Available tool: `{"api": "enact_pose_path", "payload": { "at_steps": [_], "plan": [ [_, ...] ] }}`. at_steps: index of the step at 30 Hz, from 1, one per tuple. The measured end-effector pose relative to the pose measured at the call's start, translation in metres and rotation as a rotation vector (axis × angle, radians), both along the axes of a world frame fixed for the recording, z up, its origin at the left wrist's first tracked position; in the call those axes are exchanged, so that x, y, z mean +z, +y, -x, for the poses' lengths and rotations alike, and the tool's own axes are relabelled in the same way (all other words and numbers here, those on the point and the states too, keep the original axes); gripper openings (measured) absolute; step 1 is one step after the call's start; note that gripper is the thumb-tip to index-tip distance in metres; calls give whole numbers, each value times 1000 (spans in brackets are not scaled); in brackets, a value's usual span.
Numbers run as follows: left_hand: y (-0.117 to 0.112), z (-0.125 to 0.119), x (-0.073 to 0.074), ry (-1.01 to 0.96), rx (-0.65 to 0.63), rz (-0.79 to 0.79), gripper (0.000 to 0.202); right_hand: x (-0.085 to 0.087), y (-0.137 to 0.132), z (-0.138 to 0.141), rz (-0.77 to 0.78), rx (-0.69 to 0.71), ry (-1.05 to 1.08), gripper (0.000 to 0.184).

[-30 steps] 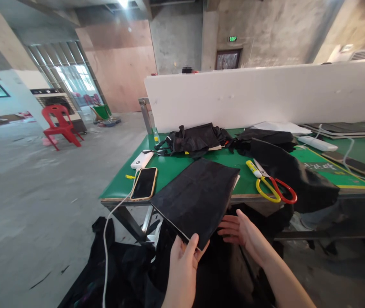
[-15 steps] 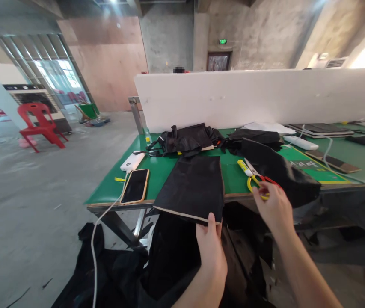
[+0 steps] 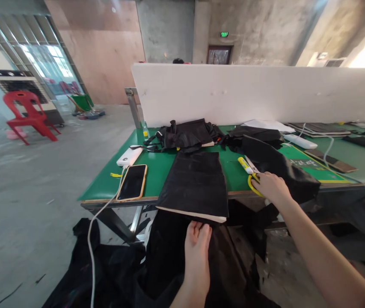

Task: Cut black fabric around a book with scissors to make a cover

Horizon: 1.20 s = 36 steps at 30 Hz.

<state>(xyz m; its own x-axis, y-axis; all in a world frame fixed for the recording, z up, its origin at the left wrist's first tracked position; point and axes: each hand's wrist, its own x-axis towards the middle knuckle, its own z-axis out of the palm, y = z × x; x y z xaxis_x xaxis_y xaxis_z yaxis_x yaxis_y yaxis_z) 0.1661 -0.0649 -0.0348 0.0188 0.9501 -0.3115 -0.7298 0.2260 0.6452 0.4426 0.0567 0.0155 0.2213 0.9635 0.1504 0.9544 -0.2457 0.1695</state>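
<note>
A flat black fabric panel [image 3: 197,182] with a pale underside lies on the green table [image 3: 105,184], its near edge hanging over the table's front. My left hand [image 3: 197,252] is just below that edge, fingers stretched out and together, touching the underside. My right hand [image 3: 271,187] rests on the yellow-and-red scissors [image 3: 249,173] at the table's front, fingers curled over the handles. Black cloth [image 3: 176,269] drapes below the table in front of me.
A phone [image 3: 133,182] with a white cable and a white power bank [image 3: 129,156] lie at the table's left end. Crumpled black fabric [image 3: 188,134] and more black cloth [image 3: 278,164] sit behind and right. A white foam board [image 3: 259,92] walls the back. A red chair [image 3: 25,115] stands far left.
The panel was turned square and laid on the table. My left hand slid from gripping its edge to under it. My right hand moved right onto the scissors.
</note>
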Motion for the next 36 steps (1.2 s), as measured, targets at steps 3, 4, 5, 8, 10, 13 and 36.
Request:
{"api": "enact_pose_path", "payload": {
  "at_steps": [3, 4, 5, 8, 10, 13, 36],
  "plan": [
    [6, 20, -4, -56, 72, 25, 26, 4, 8, -4, 66, -13, 27, 41],
    [11, 28, -4, -73, 101, 36, 21, 5, 10, -5, 76, -20, 37, 43],
    [18, 38, -4, -89, 123, 48, 18, 5, 11, -6, 83, -25, 48, 47],
    [40, 70, 1, -63, 121, 111, 21, 8, 12, -6, 111, -8, 73, 59],
    [53, 87, 5, -4, 76, 130, 29, 10, 9, 0, 57, 23, 47, 60],
    [64, 94, 10, 45, -9, 136, 36, 16, -1, 22, -213, 58, 46, 45],
    [-30, -14, 7, 133, 104, 153, 54, -54, -169, 162, -102, -106, 2010, 51]
  ]
}}
